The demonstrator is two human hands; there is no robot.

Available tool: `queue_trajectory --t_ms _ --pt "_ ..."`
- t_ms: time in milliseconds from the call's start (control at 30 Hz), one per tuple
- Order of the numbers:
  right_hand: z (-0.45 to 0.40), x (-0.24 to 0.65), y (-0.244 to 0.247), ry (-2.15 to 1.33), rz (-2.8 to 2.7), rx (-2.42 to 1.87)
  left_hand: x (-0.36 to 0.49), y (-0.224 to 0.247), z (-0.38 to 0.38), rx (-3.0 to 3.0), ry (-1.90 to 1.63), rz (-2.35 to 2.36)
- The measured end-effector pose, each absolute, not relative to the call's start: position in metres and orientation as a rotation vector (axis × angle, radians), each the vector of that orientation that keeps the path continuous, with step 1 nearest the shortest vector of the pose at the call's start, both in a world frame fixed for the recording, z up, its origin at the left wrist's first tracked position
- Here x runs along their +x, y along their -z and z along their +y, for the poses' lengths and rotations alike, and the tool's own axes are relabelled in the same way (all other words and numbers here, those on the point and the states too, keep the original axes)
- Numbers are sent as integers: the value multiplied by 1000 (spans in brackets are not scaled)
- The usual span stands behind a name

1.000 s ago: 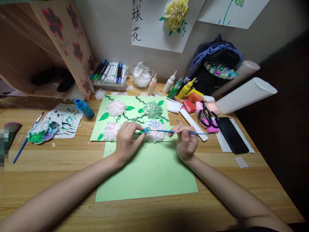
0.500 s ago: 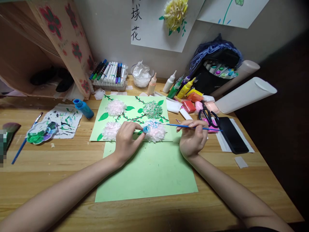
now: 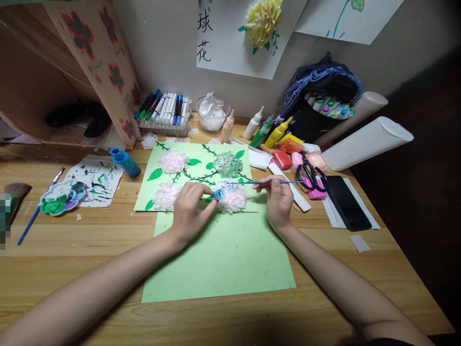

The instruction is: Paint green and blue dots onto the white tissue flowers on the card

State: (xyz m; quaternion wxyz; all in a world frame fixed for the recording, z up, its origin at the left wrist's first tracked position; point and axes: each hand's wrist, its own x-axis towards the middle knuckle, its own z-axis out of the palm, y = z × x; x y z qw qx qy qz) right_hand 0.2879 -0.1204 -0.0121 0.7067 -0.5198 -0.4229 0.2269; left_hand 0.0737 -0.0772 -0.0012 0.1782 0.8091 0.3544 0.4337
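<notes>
My left hand (image 3: 190, 209) pinches a small blue cap (image 3: 219, 193) between thumb and finger, over the lower right paper flower (image 3: 234, 198). My right hand (image 3: 279, 199) holds a thin blue paintbrush (image 3: 260, 182), its tip at the top of that flower, where blue marks show on pale pink paper. Two other pink flowers and one flower streaked green (image 3: 228, 164) are on the light green sheet (image 3: 198, 150), with painted leaves and branches. A larger green sheet (image 3: 223, 259) lies below it.
An open blue paint bottle (image 3: 125, 162) stands left, near a palette (image 3: 63, 197) and a stained tissue (image 3: 104, 180). Markers (image 3: 165, 110), a glass bowl (image 3: 213, 115) and paint bottles line the back. Scissors (image 3: 310, 175), a phone (image 3: 347, 202) and a white tube (image 3: 367, 143) lie right.
My right hand has shifted slightly left and the brush now lies more level, with its tip a little further left and up. My left hand with the cap has hardly moved.
</notes>
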Motion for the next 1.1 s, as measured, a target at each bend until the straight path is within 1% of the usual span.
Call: queue_trajectory --t_ms 367,1100 --pt "-125 285 12 -479 -1064 -1190 73 1 -77 2289 -1227 988" --pt "-125 286 12 -368 -1024 -1182 74 0 -78 2282 -1230 1001"
